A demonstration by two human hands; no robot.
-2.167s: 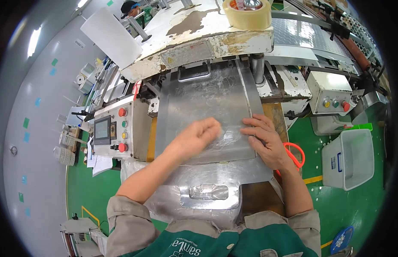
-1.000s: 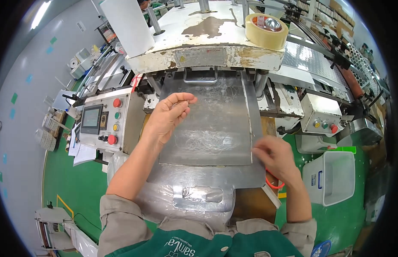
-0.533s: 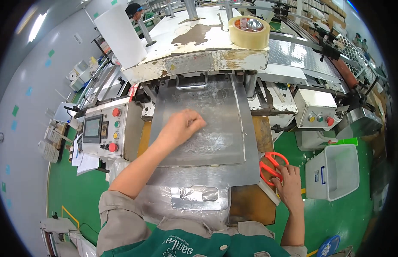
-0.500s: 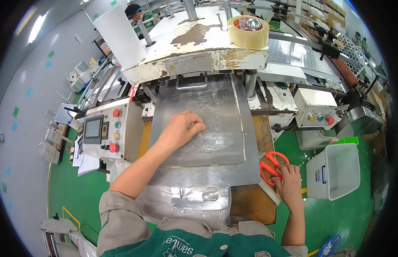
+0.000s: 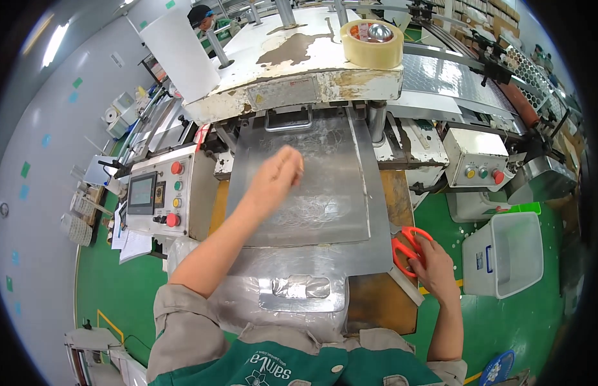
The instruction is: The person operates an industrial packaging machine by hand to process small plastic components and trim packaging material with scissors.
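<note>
My left hand [image 5: 276,179] is over the far half of a scuffed metal plate [image 5: 324,222], its fingers curled and pressed together. Whatever they may hold is hidden. The plate's surface carries a rectangular sheet with whitish scratches. To the plate's right, my right hand [image 5: 435,265] has its fingers closed round the orange-red handles of a pair of scissors [image 5: 402,256]. The blades mostly cannot be seen. Between the plate and my body, a slotted metal handle [image 5: 299,302] rests over clear plastic film [image 5: 231,305].
A white press head [image 5: 299,90] with a roll of clear tape [image 5: 373,55] stands beyond the plate. Control boxes with buttons [image 5: 164,196] [image 5: 476,161] flank it. A translucent bin [image 5: 505,257] is on the green floor at right. A person [image 5: 205,22] is at the far left.
My left hand has moved away from me over the plate, and its fingers have drawn closer together. My right hand stays at the scissors, which have barely shifted.
</note>
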